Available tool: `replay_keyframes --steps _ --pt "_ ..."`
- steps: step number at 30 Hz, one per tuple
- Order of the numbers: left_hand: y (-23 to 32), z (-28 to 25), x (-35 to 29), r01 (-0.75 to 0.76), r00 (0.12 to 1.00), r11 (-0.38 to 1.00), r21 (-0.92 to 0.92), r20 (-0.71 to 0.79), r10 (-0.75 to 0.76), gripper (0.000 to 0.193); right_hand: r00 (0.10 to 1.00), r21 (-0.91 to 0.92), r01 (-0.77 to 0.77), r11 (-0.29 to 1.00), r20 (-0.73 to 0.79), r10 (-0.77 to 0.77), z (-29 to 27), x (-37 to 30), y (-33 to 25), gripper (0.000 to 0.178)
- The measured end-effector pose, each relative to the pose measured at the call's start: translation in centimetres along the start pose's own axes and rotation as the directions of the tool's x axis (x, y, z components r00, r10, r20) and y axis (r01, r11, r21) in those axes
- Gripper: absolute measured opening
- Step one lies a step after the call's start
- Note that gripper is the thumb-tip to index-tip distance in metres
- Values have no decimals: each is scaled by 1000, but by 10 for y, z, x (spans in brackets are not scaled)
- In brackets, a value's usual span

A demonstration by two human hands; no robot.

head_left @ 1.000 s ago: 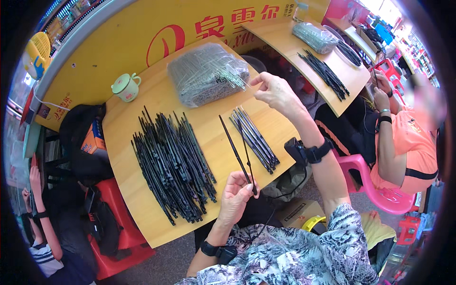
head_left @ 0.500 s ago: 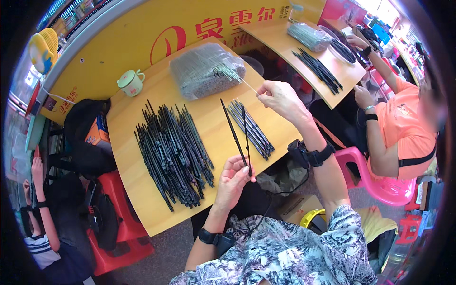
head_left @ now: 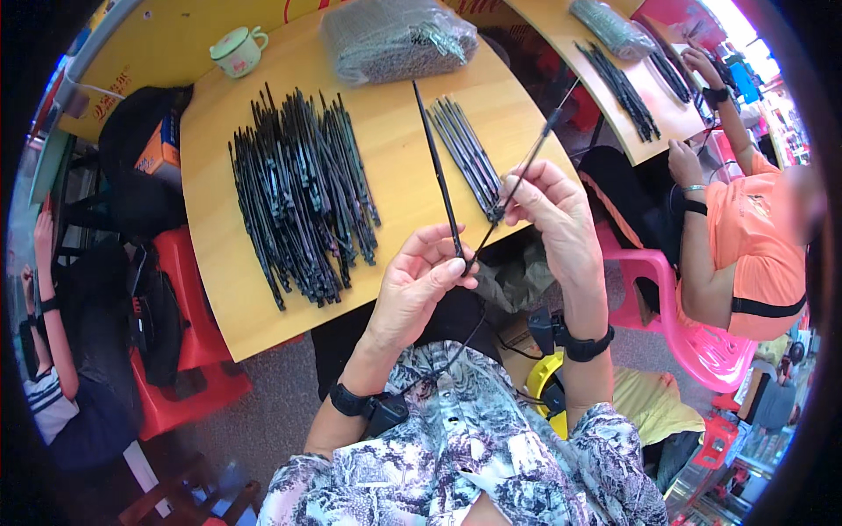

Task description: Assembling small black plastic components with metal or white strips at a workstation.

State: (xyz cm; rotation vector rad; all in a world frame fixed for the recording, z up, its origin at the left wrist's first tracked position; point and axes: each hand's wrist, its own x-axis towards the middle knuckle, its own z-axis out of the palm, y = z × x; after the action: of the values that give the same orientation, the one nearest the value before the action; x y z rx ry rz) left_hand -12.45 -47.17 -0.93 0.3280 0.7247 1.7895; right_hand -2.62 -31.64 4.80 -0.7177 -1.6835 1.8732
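Black strips: long thin black strips, like slim plastic-and-metal blades; the two in hand are held above the near edge of the wooden table, in front of the person's chest.
Large heap: the biggest lot, a loose fan of strips on the left half of the table; too many and too overlapped to count, several dozen at a guess.
Clear bag: one, at the far edge, stuffed with dark thin pieces; no count possible.
Small bundle: roughly eight to ten strips lying side by side, just right of the heap and under the raised pieces.
Held strip: one, its lower end pinched between thumb and fingertips of the left hand, its length pointing away over the table.
Thin rod: one, slimmer, gripped low by the closed fingers of the right hand, slanting up to the right.
Step in hand: the lower ends of the two pieces meet near the left thumb, so this looks like fitting the rod into the strip.
Next move calls for: probably keeping both pinches firm and the ends lined up while one slides along the other.
Mug: one, pale green, at the far left corner.
Neighbour: one person in an orange top at the next table, with strips of their own.
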Motion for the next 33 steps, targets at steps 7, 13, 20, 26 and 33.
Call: replay_keyframes --steps 7,13,20,26,33 --pt "-3 -2 0 8 998 1000 13 -55 -7 33 982 247 -181 952 100 161 12 -14 17 14" --pt "-4 0 2 -2 999 1000 -8 -48 2 32 972 294 -209 933 165 166 10 -18 23 13" --pt "-6 -2 4 -26 1000 1000 12 -7 26 33 962 294 -258 920 168 216 11 -20 21 13" --pt "-8 -1 4 -18 1000 1000 23 -5 18 31 958 320 -279 905 155 241 8 -22 24 13" --pt "-12 -5 3 -20 1000 1000 12 24 19 27 938 360 -348 866 133 322 6 -22 23 13"
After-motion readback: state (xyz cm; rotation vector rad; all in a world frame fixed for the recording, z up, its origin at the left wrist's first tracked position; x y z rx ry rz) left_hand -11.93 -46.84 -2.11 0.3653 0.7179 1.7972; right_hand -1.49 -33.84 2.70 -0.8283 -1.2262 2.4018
